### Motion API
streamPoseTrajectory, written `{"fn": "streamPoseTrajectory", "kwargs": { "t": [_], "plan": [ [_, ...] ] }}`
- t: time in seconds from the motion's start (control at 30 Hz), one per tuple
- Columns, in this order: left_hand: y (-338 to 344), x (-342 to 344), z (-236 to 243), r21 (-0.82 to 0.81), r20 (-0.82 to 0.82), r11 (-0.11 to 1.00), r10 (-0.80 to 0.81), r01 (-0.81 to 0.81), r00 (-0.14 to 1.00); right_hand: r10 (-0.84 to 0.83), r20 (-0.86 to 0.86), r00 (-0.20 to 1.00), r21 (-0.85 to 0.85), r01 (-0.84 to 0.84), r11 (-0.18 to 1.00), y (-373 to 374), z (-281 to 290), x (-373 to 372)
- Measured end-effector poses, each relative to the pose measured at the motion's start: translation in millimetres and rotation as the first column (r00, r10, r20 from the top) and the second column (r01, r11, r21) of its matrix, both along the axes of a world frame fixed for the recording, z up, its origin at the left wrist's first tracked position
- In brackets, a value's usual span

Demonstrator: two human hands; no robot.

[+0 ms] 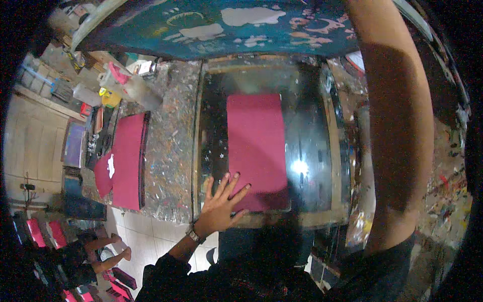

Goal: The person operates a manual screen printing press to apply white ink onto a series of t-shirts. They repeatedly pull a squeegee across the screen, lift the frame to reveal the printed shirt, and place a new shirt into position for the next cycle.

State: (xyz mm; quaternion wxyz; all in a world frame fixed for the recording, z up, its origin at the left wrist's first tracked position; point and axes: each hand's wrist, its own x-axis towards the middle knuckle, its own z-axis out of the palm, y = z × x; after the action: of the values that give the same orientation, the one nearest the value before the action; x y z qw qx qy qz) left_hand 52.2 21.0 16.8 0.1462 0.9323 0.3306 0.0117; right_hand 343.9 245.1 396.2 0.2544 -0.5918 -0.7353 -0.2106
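My left hand [221,206] lies with fingers spread over the lower left corner of a maroon rectangular panel [256,146]; a watch [191,233] is on its wrist. The panel rests flat on a dark, glossy board [314,136] that reflects a bright lamp. My right arm [400,116] reaches up along the right side, and its hand is beyond the top edge of the picture. Across the far side stands a raised blue-green screen [241,38] in a frame, with pale blotchy shapes on it.
Left of the board, a stack of maroon panels [130,161] sits on the paint-spattered bench [171,136], with a white-marked maroon piece [105,173] beside it. Farther back are a cloudy plastic container [143,90] and a yellow tub [109,97]. Another person's limbs [108,251] show at lower left.
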Motion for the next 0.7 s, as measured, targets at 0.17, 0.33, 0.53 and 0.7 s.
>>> {"fn": "streamPoseTrajectory", "kwargs": {
  "t": [0.17,0.33,0.53,0.7],
  "plan": [
    [-5,-1,3,0.026,0.002,0.999,0.022,-0.022,1.0,0.033,-0.006,0.999,-0.121,-0.033,0.992,-2,15,0],
    [-3,2,-8,0.089,0.112,0.996,-0.012,0.002,0.994,-0.074,-0.091,0.993,-0.059,0.069,0.996,-48,0,-6],
    [-5,-18,21,0.064,0.333,0.987,0.12,-0.149,0.935,-0.138,-0.046,0.989,-0.235,0.123,0.964,-110,-52,-58],
    [12,-8,80,-0.719,0.694,0.688,0.702,-0.1,-0.163,0.0,0.105,0.994,0.073,-0.008,0.997,-195,-203,-61]
  ]
}}
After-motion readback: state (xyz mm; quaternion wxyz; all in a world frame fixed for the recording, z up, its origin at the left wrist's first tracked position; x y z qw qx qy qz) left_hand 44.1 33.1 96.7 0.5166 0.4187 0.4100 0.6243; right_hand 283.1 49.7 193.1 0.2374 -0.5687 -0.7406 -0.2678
